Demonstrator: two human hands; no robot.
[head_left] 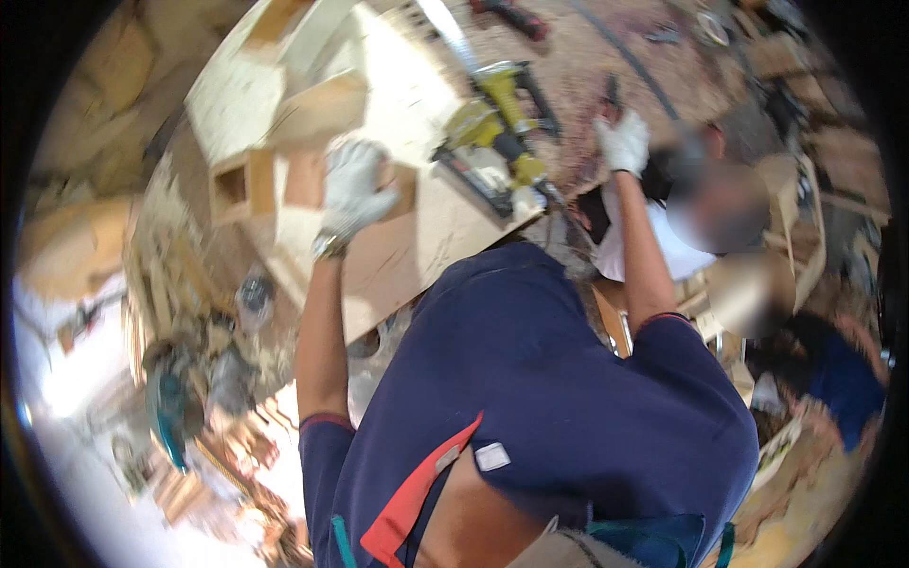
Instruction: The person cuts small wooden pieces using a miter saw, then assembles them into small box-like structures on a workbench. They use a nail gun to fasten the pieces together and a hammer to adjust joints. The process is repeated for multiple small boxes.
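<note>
My left hand [354,187], in a whitish work glove, is closed over a small wooden block [402,192] on a pale wooden board [417,85]. Its thumb points right, and its fingertips are blurred. To the right, my right hand [623,144], also gloved, is wrapped round a slim dark hand tool [613,91] above the reddish-brown work surface; blur hides the tool's exact kind. Between my hands, two yellow-green and black power tools [473,125] that look like nailers lie on the board's right part. An open-fronted wooden box [241,186] stands left of my left hand.
Another red-and-black tool [511,17] lies at the far edge near a dark hose [630,52]. Wood strips [175,256] and a clear jar [254,301] are at the left. Another person [843,379] is at the right, beside wooden frames [805,227]. Wood scraps cover the lower left.
</note>
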